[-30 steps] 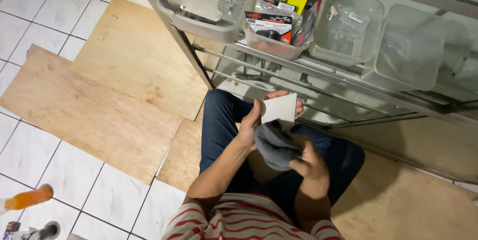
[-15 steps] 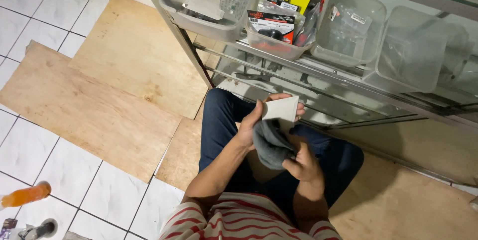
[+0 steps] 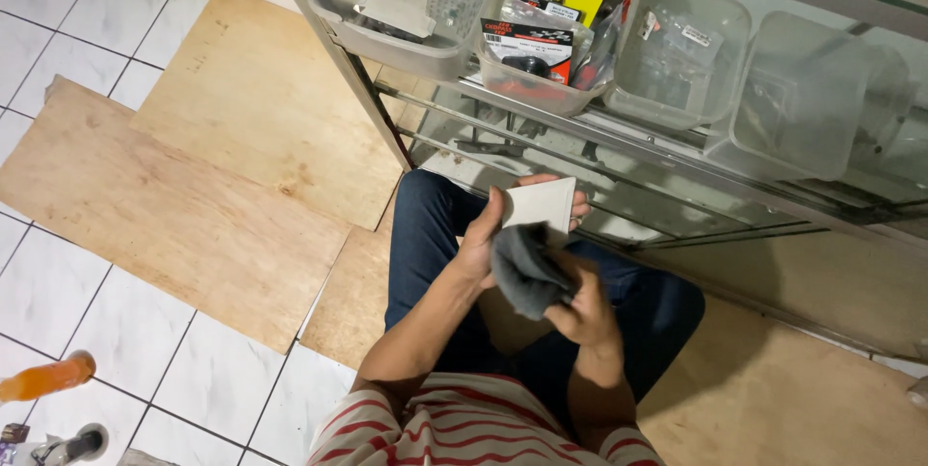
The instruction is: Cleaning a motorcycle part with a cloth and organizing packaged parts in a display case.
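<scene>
My left hand grips a small flat white card-like piece by its left edge, held up over my lap. My right hand clutches a bunched dark grey cloth, which presses against the lower edge of the white piece. Both hands sit close together above my knees in dark blue jeans. The far side of the white piece is hidden.
A metal and glass shelf unit stands right in front, carrying clear plastic bins of packaged small parts. Plywood sheets cover white floor tiles at the left. An orange bottle lies at the lower left.
The grey cloth in my right hand has shifted slightly against the white piece; my hands stay in the same place over my lap.
</scene>
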